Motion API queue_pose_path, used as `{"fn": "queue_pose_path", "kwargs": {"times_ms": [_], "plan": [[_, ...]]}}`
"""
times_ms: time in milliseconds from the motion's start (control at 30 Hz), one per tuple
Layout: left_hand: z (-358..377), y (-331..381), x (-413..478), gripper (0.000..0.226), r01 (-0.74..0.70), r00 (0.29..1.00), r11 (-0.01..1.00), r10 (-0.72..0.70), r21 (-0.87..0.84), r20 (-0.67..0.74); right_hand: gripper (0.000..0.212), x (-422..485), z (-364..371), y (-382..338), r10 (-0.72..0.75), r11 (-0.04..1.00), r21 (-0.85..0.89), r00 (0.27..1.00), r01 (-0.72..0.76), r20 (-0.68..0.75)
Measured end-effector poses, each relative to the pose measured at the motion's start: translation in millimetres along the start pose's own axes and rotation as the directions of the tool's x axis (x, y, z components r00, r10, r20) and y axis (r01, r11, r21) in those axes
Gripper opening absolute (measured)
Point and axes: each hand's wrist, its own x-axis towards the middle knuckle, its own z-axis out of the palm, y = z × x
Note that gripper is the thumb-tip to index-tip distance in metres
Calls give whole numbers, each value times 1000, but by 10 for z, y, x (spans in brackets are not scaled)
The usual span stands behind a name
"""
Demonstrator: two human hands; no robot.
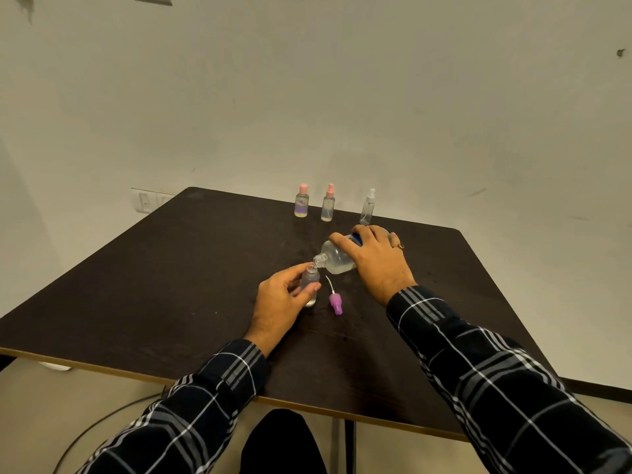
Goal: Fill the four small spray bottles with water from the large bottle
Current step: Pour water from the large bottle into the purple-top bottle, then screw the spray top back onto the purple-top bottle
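Left of centre on the dark bench (154, 285), the left hand (284, 295) grips a small spray bottle (310, 285), thumb on the near side and fingers curled round the far side. The bottle stands upright on the bench with its neck open. How much water it holds is hard to tell through the clear plastic. Just above and to the right of that neck is the mouth of the large bottle (337, 260), uncapped and almost touching the small bottle's rim. The large bottle lies close to level, its long axis running from mouth at the left to base at the right and slightly up the frame. Water pools along its lower side. Below it on the bench, just right of the small bottle, lies a purple sprayer top (336, 304) with its white tube pointing away from the person. Further right, the right hand (372, 258) wraps over the large bottle's body from above, fingers closed round it. The pour likely depends on tipping that mouth a little further down and left while the necks stay aligned. Along the far edge, centre of the frame, stand a pink-capped bottle (301, 201), a pink-sprayer bottle (328, 203) and a white-sprayer bottle (368, 207), well apart from both hands.
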Motion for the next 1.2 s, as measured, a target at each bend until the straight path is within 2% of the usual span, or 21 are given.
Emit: {"fn": "queue_pose_path", "kwargs": {"times_ms": [167, 300, 433, 600, 700, 933, 1033, 1100, 1167, 1200], "plan": [[-1, 7, 1, 44, 0, 1000, 1000, 0, -4, -1, 76, -32, 34, 7, 16, 998, 56, 1000, -16, -1], [7, -16, 5, 44, -7, 1000, 1000, 7, -10, -9, 73, -94, 135, -11, 106, 950, 293, 994, -106, 16], [10, -25, 2, 46, -6, 1000, 1000, 6, 1, -16, 76, -117, 205, -31, 207, 797, 566, 975, -213, 75], [8, -41, 4, 46, -2, 1000, 1000, 3, 8, -17, 79, -121, 228, -16, 339, 545, 787, 935, -288, 107], [9, -32, 7, 47, -10, 1000, 1000, 11, 28, -15, 78, -148, 206, -15, 369, 419, 853, 917, -312, 154], [7, -50, 14, 46, -7, 1000, 1000, 7, 20, -14, 81, -250, 354, 18, 466, 283, 870, 851, -403, 243], [13, -68, 16, 47, 5, 1000, 1000, -4, 11, -15, 87, -263, 362, 36, 448, 263, 852, 839, -452, 307], [12, -74, 18, 47, 6, 1000, 1000, -6, 15, -14, 87, -312, 354, -10, 540, 306, 805, 789, -508, 292], [19, -76, 18, 47, 5, 1000, 1000, -5, 12, -16, 57, -400, 317, -81, 667, 458, 709, 734, -536, 125], [22, -74, 15, 47, 5, 1000, 1000, -4, 13, -18, 42, -442, 293, -122, 674, 544, 641, 737, -541, 50]]}}
